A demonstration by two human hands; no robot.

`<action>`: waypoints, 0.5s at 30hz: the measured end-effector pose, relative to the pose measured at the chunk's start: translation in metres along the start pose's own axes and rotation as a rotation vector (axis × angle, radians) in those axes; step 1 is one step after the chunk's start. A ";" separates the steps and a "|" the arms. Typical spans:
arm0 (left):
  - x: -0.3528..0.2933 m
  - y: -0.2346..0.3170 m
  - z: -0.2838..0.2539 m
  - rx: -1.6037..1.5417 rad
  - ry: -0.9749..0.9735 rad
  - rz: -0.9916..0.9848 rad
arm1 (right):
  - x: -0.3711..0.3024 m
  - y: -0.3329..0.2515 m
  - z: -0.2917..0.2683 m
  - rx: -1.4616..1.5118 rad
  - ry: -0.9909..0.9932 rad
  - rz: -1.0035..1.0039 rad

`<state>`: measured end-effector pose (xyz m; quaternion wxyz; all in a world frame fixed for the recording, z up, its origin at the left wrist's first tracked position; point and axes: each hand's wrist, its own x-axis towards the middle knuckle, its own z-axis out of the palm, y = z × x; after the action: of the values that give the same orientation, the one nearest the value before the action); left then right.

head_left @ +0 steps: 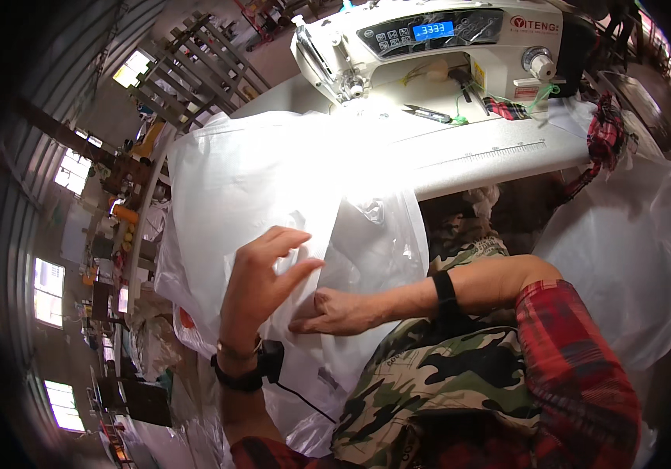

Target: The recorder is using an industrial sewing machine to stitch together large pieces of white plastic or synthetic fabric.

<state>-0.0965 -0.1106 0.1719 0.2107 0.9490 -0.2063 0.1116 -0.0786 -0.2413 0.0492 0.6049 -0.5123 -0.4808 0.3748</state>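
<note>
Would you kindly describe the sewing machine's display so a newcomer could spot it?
Find the white sewing machine at the top, then the dark control panel along its arm. The display is the small rectangle there, glowing blue beside pale buttons.

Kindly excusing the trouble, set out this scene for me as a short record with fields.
Left hand: open, thumb and fingers apart, over the white sheet; contact unclear
Right hand: fingers curled at the white sheet, beside the left hand; grip unclear
Machine: white sewing machine, blue display lit
Machine table: small dark tool and red plaid scrap beneath the machine arm
Lighting: strong glare hides the needle area
Clothing: camouflage apron, red plaid sleeves
</note>
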 end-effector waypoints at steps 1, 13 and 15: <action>0.005 0.007 0.006 0.050 -0.104 -0.079 | 0.000 0.004 0.015 -0.369 0.216 -0.283; 0.026 -0.009 0.045 0.086 -0.168 -0.148 | -0.074 -0.028 -0.030 -0.509 0.265 -0.109; 0.035 -0.016 0.047 -0.188 -0.182 -0.248 | -0.094 -0.039 -0.049 -0.528 0.654 -0.092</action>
<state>-0.0526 -0.1299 0.1350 0.2910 0.9495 -0.1156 -0.0213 -0.0570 -0.3505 0.0681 0.5896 -0.7197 -0.3655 0.0291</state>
